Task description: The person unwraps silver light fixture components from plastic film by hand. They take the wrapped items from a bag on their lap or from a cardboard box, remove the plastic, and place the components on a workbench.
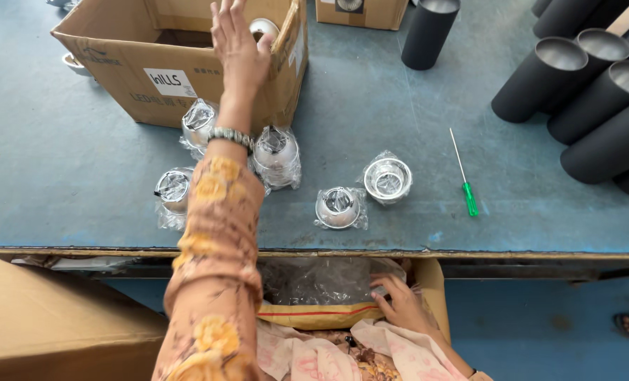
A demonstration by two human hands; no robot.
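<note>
right hand (399, 305) down low, fingers flat on clear plastic (328, 281) in the near box (433, 282), not gripping | wrapped reflectors (339, 207) loose on the table (81, 176) | left hand (238, 49) at the far box (117, 70), looks clasped on a silver reflector (264, 28), view's partly blocked

A blue-topped bench (81, 176) carries an open cardboard box (127, 70) at its far left. Just in front of the box lie five shiny metal cups in clear plastic bags (339, 207), scattered close together. A green-handled screwdriver (464, 174) lies to their right. Black tubes (597, 92) lie stacked at the right edge, another black tube (427, 32) stands upright farther back, beside a small cardboard box (360, 13).
</note>
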